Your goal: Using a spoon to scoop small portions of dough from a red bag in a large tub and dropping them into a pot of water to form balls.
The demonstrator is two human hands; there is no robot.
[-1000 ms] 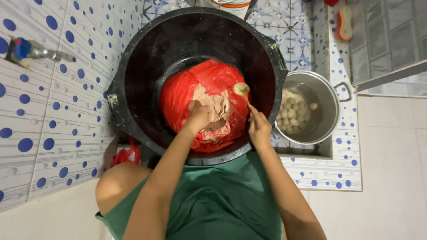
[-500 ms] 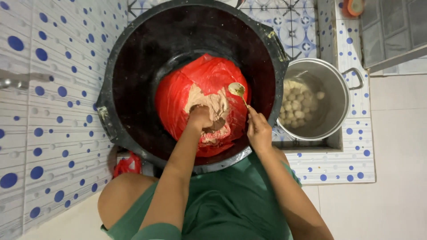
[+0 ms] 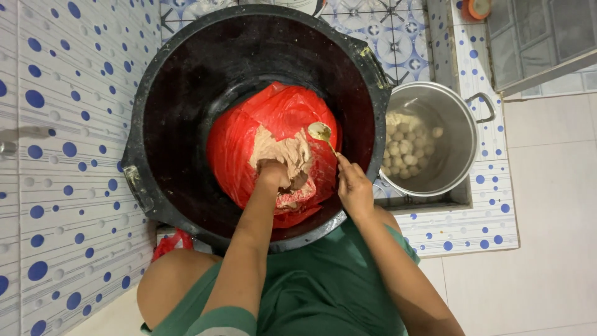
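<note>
The left hand is sunk in pale paste, clenched around a lump of it. The right hand grips a spoon over the red plastic bag lining a black tub. A steel pot of pale balls stands just beside it.

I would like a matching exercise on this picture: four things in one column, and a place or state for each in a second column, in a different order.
Things:
1. left hand
2. spoon
3. metal pot
4. red plastic bag

Places or states:
A. lines the inside of the big black basin
B. held in the right hand
C. pressed into the beige paste
D. stands beside the basin and holds pale balls

Pairs: 1-C, 2-B, 3-D, 4-A
</note>
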